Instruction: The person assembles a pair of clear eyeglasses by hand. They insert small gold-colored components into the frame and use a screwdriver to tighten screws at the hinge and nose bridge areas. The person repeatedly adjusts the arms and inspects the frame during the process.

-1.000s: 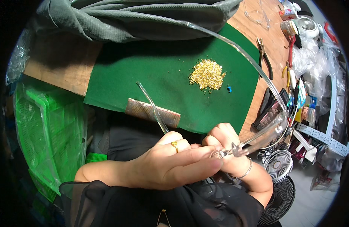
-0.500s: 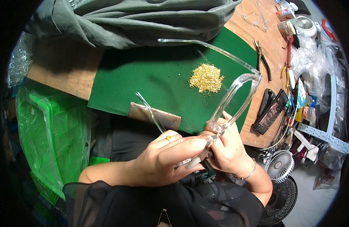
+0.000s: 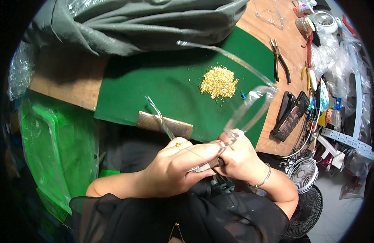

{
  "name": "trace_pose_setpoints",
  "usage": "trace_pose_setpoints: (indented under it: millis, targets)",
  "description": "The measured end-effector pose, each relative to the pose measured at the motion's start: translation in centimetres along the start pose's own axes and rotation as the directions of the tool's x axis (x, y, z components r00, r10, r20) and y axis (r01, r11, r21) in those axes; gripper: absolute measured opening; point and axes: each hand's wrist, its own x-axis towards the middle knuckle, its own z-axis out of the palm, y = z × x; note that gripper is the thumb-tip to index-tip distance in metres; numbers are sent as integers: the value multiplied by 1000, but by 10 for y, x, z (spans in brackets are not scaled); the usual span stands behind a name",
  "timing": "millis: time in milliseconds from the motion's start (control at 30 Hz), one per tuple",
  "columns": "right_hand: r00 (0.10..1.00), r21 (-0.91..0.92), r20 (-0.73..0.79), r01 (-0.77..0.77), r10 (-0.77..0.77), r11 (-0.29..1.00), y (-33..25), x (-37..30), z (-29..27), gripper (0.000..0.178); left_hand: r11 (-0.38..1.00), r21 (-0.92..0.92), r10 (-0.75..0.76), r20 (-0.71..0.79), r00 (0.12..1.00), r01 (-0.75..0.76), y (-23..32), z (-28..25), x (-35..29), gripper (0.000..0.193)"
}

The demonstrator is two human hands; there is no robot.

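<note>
Centrally, near the lower edge, the left hand [image 3: 174, 172] and right hand [image 3: 237, 158] meet over the person's lap. The left hand, a gold ring on one finger, has its fingers pressed together around a small slim tool [image 3: 207, 165], whose dark tip shows between the two hands. The right hand, a thin bangle at the wrist, pinches the near end of a clear plastic eyeglass frame [image 3: 249, 111]; its transparent rim loops up to the right and one long temple arm runs far and left across the mat. Just what the tool tip touches on the frame cannot be told.

Beyond the hands lies a green felt mat [image 3: 154, 85] on a wooden table [image 3: 61, 79]. On the mat's near edge rests a brown rectangular block [image 3: 164, 125], with thin clear strips [image 3: 156, 113] leaning over it. Farther right on the mat sits a heap of tiny gold-coloured parts [image 3: 219, 82], a small blue piece [image 3: 243, 96] just beside it. A grey-green garment [image 3: 154, 20] covers the far side. Pliers [image 3: 279, 58] lie on the wood to the right, near a black case [image 3: 290, 115]. Small white fans [image 3: 303, 174] stand at the near right; green plastic bags [image 3: 53, 150] fill the left.
</note>
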Motion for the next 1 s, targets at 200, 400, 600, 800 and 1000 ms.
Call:
trace_pose_setpoints:
  millis: [200, 400, 600, 800, 1000]
  targets:
    - [986, 228, 162, -70, 33, 971, -1, 29, -42, 37, 951, -308, -77, -142, 987, 30, 0, -21, 15, 101]
    - [940, 357, -103, -271, 326, 894, 32, -1, 0, 24, 754, -639, -292, -117, 949, 153, 12, -39, 26, 110]
    - [937, 285, -183, -239, 297, 928, 27, -4, 10, 19, 630, -755, -400, -115, 909, 182, 21, -42, 25, 96]
    - [936, 319, -244, -170, 255, 932, 29, -6, 13, 25, 681, -693, -478, -172, 862, 239, 28, -41, 24, 79]
    - [873, 265, -257, -349, 415, 899, 25, -14, 1, 23, 672, -705, -490, -196, 849, 226, 29, -41, 3, 103]
